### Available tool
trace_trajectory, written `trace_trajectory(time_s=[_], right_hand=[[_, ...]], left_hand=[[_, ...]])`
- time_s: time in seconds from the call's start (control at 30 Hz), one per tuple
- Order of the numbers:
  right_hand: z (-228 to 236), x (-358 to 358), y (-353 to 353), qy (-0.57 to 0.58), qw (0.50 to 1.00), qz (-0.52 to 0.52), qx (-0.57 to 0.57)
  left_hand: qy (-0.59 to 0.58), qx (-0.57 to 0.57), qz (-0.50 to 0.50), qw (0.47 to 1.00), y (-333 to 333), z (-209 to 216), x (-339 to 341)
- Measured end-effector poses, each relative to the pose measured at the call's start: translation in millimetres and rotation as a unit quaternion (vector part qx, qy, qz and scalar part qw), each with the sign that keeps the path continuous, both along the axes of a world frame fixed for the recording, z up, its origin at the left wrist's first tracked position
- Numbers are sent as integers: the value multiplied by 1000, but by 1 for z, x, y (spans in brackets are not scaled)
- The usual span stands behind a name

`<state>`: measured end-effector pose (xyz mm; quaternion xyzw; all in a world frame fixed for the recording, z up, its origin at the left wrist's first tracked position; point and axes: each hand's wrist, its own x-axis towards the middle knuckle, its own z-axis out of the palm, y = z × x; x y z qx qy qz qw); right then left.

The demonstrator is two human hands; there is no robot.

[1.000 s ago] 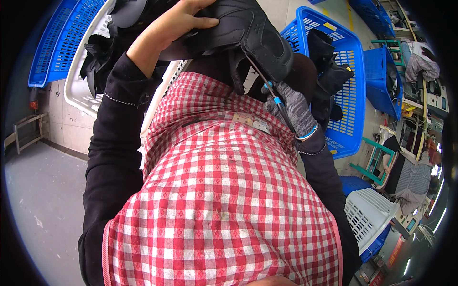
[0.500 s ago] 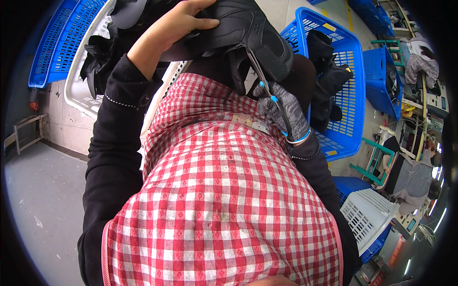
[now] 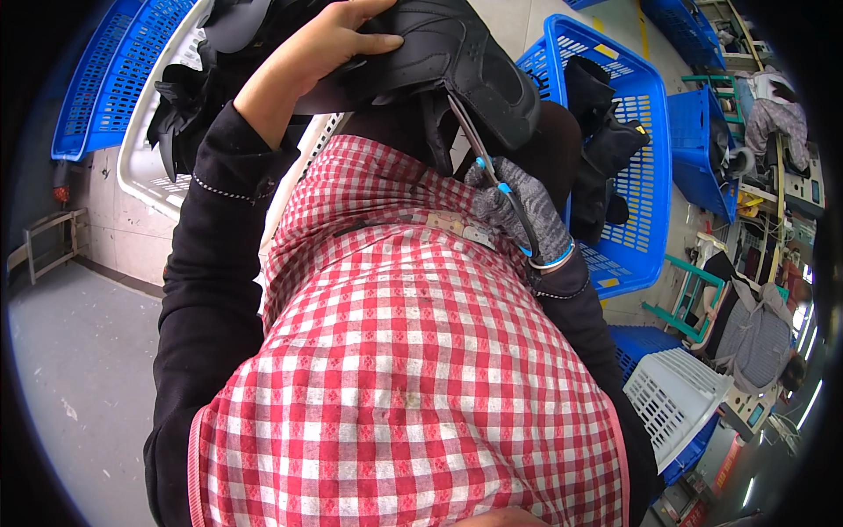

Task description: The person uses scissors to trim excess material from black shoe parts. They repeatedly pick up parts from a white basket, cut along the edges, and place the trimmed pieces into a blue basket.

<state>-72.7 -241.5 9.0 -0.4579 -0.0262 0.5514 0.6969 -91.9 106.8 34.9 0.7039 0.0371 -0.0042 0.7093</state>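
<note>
A black stitched shoe upper (image 3: 417,57) lies across my lap at the top of the view. My bare left hand (image 3: 356,39) grips it from the left, thumb stretched over its surface and the other fingers partly cut off by the top edge. On my right hand (image 3: 522,204) is a grey knitted glove. Its fingers are wrapped round long metal scissors (image 3: 468,133) with light-blue parts. The blade tips touch or lie very near the upper's lower edge, by a hanging black strip (image 3: 436,140). Whether anything is between the blades I cannot tell.
A white basket (image 3: 145,180) heaped with black pieces (image 3: 180,110) stands at my left, blue baskets (image 3: 118,83) beyond it. Close at my right is a blue basket (image 3: 654,176) holding black pieces. Further right are stacked baskets (image 3: 676,395), a green frame (image 3: 685,307) and another person (image 3: 755,338).
The scissors and my gloved right hand have shifted slightly, the blades moving a little left along the upper's edge. My left hand keeps its place. The person at far right has changed posture.
</note>
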Motion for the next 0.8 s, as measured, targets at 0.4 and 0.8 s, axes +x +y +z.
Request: trace_trajectory(time_s=[0.4, 0.8], right_hand=[[14, -5, 15, -123, 991, -12, -48], [-9, -1, 12, 64, 996, -53, 37]], left_hand=[[-3, 21, -9, 1000, -4, 4, 1], [-315, 409, 3, 856, -18, 21, -18]])
